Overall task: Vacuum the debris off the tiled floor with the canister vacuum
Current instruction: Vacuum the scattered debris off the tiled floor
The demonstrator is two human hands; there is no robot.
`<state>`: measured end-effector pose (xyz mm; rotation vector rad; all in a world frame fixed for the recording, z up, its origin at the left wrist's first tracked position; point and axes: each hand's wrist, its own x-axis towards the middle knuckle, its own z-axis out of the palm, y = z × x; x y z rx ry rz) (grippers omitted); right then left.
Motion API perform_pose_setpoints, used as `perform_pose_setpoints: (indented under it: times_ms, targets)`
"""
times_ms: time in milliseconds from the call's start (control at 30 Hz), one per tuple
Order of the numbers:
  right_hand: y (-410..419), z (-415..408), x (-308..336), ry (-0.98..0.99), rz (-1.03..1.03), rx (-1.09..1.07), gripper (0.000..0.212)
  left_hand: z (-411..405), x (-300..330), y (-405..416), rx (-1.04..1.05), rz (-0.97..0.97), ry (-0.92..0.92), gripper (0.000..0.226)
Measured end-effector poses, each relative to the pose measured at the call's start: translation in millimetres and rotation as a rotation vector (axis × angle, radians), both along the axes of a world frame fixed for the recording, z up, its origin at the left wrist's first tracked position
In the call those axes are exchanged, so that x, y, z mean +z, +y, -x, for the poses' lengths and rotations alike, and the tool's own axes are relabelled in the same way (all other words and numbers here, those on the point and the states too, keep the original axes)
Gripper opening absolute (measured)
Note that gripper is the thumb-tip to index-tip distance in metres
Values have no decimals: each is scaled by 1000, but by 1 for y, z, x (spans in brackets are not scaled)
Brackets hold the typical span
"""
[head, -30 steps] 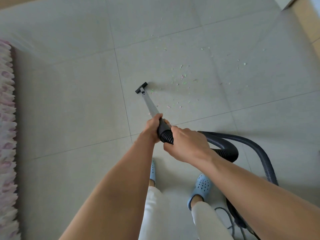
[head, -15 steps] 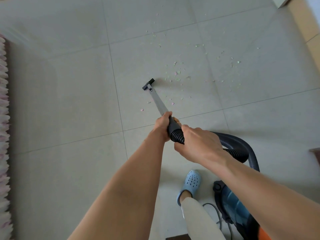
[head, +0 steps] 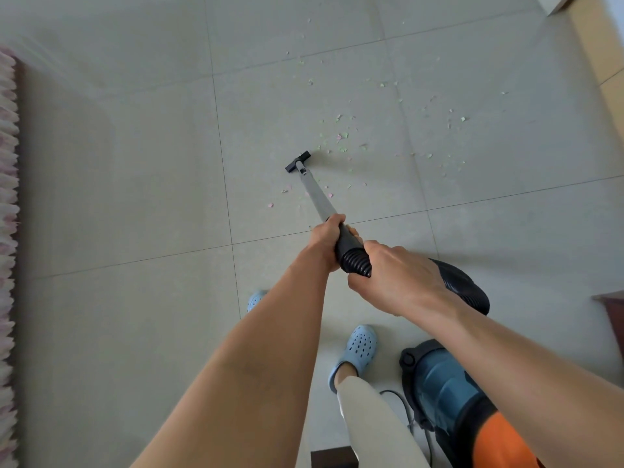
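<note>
Gripping the vacuum with both hands, I work the black nozzle (head: 297,161) across the tiled floor (head: 128,184), its head flat on the tile well ahead of my fingers. My left hand (head: 326,241) leads, fingers clamped round the dark cuff where the grey wand (head: 315,194) begins, which I judge is there to steer. My right hand (head: 395,282) sits just behind, fingers wrapped round the ribbed black hose (head: 354,261), seemingly to carry its weight and push. The hose loops back past my right wrist toward the blue-and-orange canister (head: 452,393), which stands beside my right foot, close enough that the hose looks slack.

The debris (head: 341,136), small green and pink scraps, lies mostly beyond and to the right of the nozzle, with a few bits beside the wand nearer my fingers. Much of it looks not yet collected; the wand's low angle suits a long reach forward. A fringed pink rug (head: 7,197) edges the floor far to the left of my hands.
</note>
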<state>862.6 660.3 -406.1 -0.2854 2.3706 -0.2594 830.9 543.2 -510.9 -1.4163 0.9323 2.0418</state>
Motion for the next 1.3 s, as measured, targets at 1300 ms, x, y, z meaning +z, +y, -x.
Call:
perform_pose_setpoints:
  times_ms: [1300]
  targets:
    - [-80, -110, 26, -207, 28, -431, 29, -77, 15, -57, -522, 37, -40, 14]
